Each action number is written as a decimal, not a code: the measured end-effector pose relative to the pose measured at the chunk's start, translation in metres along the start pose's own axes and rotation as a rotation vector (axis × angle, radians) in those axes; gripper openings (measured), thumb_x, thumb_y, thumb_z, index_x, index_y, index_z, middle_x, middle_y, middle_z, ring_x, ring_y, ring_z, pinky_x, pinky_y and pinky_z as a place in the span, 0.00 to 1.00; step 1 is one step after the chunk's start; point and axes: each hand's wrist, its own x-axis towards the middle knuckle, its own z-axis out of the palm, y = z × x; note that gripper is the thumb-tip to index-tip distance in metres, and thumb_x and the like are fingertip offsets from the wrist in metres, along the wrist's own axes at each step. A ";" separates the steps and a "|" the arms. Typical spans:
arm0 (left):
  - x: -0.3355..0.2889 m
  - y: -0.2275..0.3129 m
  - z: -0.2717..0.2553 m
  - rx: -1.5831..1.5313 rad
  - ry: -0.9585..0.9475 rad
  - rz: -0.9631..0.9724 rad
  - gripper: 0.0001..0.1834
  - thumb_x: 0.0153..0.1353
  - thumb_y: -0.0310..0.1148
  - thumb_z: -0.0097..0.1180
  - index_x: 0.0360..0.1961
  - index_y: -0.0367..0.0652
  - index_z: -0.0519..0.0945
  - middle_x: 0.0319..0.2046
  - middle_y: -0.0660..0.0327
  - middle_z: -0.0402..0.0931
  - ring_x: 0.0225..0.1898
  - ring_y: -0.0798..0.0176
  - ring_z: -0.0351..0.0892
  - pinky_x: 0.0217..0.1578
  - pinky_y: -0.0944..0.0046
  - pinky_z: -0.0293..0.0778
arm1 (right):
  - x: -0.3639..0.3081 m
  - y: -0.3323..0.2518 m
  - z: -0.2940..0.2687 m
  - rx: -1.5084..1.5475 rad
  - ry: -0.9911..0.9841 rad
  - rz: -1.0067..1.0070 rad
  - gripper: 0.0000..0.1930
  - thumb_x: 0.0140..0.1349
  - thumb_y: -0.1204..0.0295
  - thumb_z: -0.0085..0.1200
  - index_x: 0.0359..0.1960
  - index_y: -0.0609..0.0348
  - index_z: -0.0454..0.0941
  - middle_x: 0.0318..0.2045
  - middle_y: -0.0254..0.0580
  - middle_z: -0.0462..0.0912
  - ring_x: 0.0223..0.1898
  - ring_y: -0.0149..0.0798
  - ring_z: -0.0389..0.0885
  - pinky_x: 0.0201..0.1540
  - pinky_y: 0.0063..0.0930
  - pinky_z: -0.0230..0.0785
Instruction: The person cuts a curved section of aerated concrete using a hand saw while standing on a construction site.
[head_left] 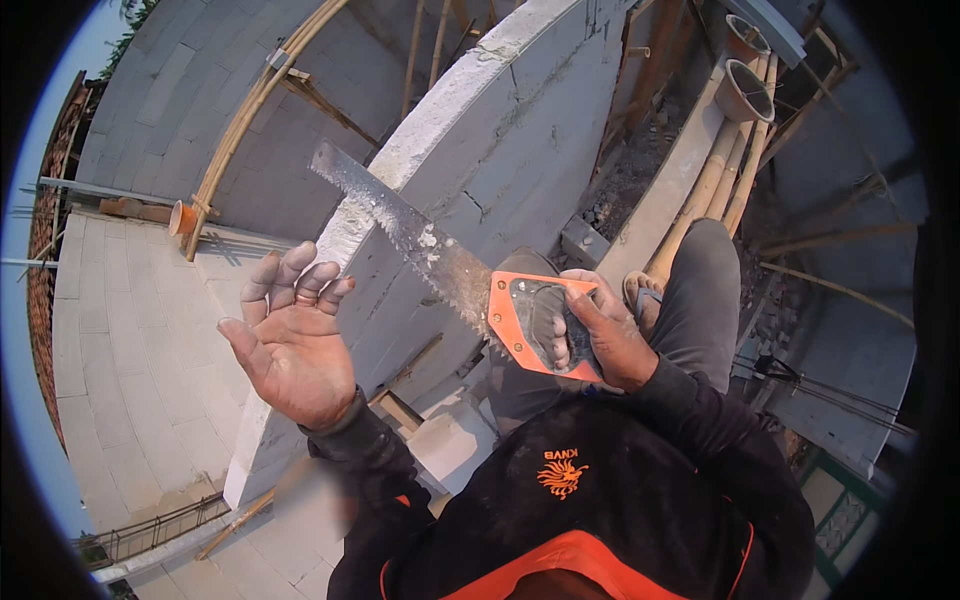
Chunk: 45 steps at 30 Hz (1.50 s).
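My right hand is wrapped round the orange and black handle of a hand saw. The coarse-toothed blade slants up to the left, dusted with white crumbs. Its far part passes in front of the rough white top edge of a grey block wall; whether it touches the wall I cannot tell. Left of the saw, my left hand is raised with the palm up. Its fingers are apart, slightly curled and whitened with dust, and it holds nothing.
Two mortar buckets stand at the upper right on bamboo poles beside a plank. My sandalled foot rests near these poles. Bamboo scaffolding rises at the left, near an orange bucket.
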 end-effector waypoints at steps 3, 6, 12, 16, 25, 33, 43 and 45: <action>0.024 0.007 -0.150 0.981 0.378 0.021 0.33 0.75 0.55 0.36 0.60 0.33 0.70 0.54 0.45 0.74 0.57 0.52 0.74 0.61 0.49 0.67 | -0.050 -0.020 -0.029 -0.079 0.058 0.017 0.16 0.76 0.61 0.46 0.54 0.57 0.61 0.29 0.38 0.74 0.23 0.30 0.76 0.27 0.26 0.72; 0.003 0.037 -0.289 1.767 0.395 -0.282 0.32 0.74 0.56 0.38 0.55 0.35 0.76 0.48 0.45 0.79 0.54 0.47 0.77 0.57 0.50 0.67 | -0.065 -0.024 -0.025 -0.120 0.076 0.019 0.15 0.76 0.61 0.45 0.53 0.57 0.61 0.28 0.38 0.73 0.22 0.30 0.75 0.26 0.25 0.71; -0.030 0.010 -0.323 1.912 0.364 -0.484 0.31 0.73 0.55 0.40 0.51 0.37 0.80 0.46 0.44 0.81 0.51 0.41 0.78 0.55 0.53 0.67 | 0.001 0.022 0.027 -0.014 0.059 -0.090 0.14 0.76 0.62 0.46 0.53 0.57 0.60 0.29 0.38 0.73 0.21 0.28 0.72 0.24 0.25 0.70; -0.049 -0.007 -0.369 2.011 0.371 -0.255 0.28 0.72 0.53 0.41 0.51 0.40 0.81 0.48 0.47 0.81 0.53 0.43 0.78 0.56 0.53 0.68 | -0.004 0.023 0.022 -0.023 0.051 -0.079 0.15 0.76 0.62 0.47 0.53 0.56 0.60 0.29 0.37 0.73 0.21 0.28 0.72 0.23 0.25 0.69; -0.043 -0.012 -0.325 2.025 0.449 -0.277 0.25 0.72 0.50 0.42 0.47 0.42 0.82 0.47 0.54 0.82 0.52 0.48 0.79 0.54 0.50 0.69 | -0.051 0.003 -0.012 -0.050 0.169 0.129 0.17 0.74 0.55 0.49 0.51 0.52 0.60 0.28 0.36 0.71 0.22 0.30 0.71 0.23 0.26 0.67; -0.051 -0.008 -0.343 2.010 0.426 -0.203 0.20 0.72 0.46 0.45 0.43 0.42 0.82 0.44 0.53 0.83 0.48 0.48 0.80 0.49 0.52 0.72 | -0.017 0.049 0.035 -0.158 -0.066 0.054 0.16 0.75 0.61 0.48 0.53 0.59 0.62 0.26 0.37 0.72 0.19 0.30 0.72 0.23 0.27 0.69; -0.046 -0.023 -0.352 2.131 0.414 -0.244 0.24 0.70 0.55 0.43 0.49 0.52 0.83 0.49 0.58 0.82 0.55 0.53 0.78 0.63 0.41 0.56 | -0.047 0.007 0.009 -0.116 0.239 -0.045 0.19 0.75 0.54 0.46 0.53 0.55 0.62 0.23 0.37 0.71 0.16 0.31 0.70 0.15 0.26 0.66; -0.047 -0.023 -0.350 2.098 0.442 -0.278 0.24 0.70 0.55 0.43 0.50 0.52 0.82 0.49 0.58 0.82 0.55 0.53 0.78 0.63 0.42 0.57 | -0.026 0.019 0.014 -0.219 0.236 -0.034 0.17 0.75 0.54 0.47 0.49 0.54 0.63 0.23 0.36 0.70 0.15 0.30 0.70 0.17 0.28 0.69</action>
